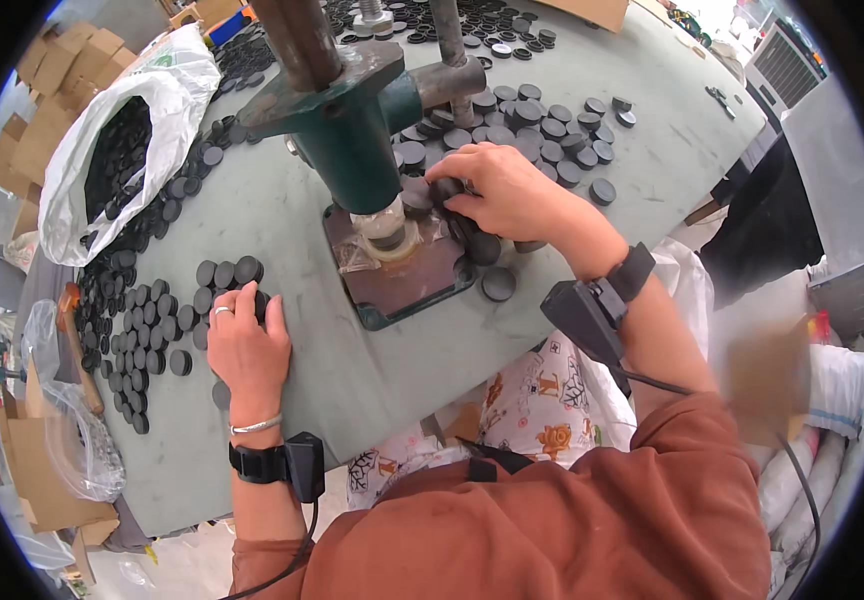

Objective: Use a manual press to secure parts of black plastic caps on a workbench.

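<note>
A green hand press (347, 150) stands on the table, its pale ram tip (387, 235) over a brown base plate (402, 285). Just right of the ram, my right hand (517, 195) is closed with thumb and fingers on a black round cap (446, 191). More black caps (485, 248) lie below those fingers, beside the plate. Left of the press, my left hand (249, 345) rests low over the table, fingers curled round a black cap (262, 303) that they partly hide. A group of black caps (157, 325) spreads out to the left of this hand.
A white plastic bag (177, 85) full of small black parts lies open at the far left. Loose caps (552, 130) are heaped behind my right hand. A steel post (447, 50) rises behind the press. Cardboard boxes (52, 470) stand past the left table edge.
</note>
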The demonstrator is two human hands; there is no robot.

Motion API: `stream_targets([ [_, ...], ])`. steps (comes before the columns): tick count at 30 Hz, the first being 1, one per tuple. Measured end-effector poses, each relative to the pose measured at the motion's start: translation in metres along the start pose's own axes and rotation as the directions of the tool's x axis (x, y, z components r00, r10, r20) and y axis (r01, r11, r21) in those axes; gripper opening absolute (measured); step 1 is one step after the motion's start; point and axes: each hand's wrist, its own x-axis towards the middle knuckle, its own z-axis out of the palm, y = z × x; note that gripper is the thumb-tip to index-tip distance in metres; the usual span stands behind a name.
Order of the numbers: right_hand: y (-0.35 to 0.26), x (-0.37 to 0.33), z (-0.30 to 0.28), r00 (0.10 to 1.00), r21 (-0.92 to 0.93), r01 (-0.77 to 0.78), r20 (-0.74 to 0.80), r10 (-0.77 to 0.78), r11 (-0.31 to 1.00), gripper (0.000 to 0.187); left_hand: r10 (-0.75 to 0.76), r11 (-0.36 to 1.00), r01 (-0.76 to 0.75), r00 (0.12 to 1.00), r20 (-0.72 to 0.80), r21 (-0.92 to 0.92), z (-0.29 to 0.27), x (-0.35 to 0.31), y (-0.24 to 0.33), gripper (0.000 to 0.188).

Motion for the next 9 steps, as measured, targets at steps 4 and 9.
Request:
stream_targets([
  [4, 0.011, -0.007, 0.004, 0.97, -0.078, -0.093, -0.232, 0.072, 0.993, 0.035, -0.001, 1.0, 0.001, 1.0, 0.002, 0.005, -0.001, 0.002, 0.002, 0.026],
  [9, -0.012, -0.003, -0.003, 0.995, 0.144, 0.026, -0.104, -0.011, 0.989, 0.04, -0.016, 1.0, 0.016, 0.999, 0.031, 0.006, -0.002, 0.002, 0.002, 0.027],
])
